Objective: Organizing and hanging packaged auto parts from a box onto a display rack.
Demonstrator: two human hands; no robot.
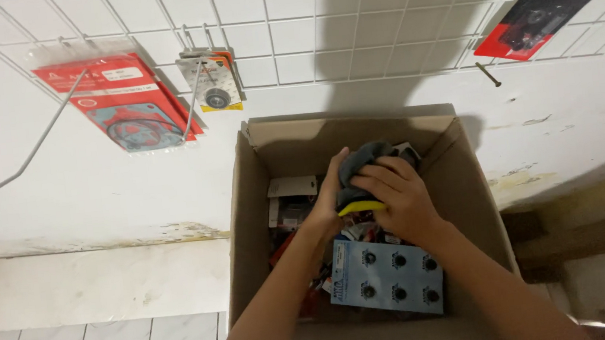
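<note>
Both my hands reach into an open cardboard box (pixel 246 221) standing against a white wall. My left hand (pixel 328 201) and my right hand (pixel 399 201) together grip a grey cloth bundle (pixel 363 158) with a yellow edge showing beneath it. Below my hands lies a blue card (pixel 381 278) holding several black round parts. Red and white packaged items (pixel 291 201) fill the left side of the box.
A white wire grid (pixel 317 26) on the wall carries hanging packages: a red one (pixel 123 99) at left, a small carded bearing (pixel 212 82), and a red-black one (pixel 537 14) at right. A pale ledge (pixel 97 285) and tiled floor lie left of the box.
</note>
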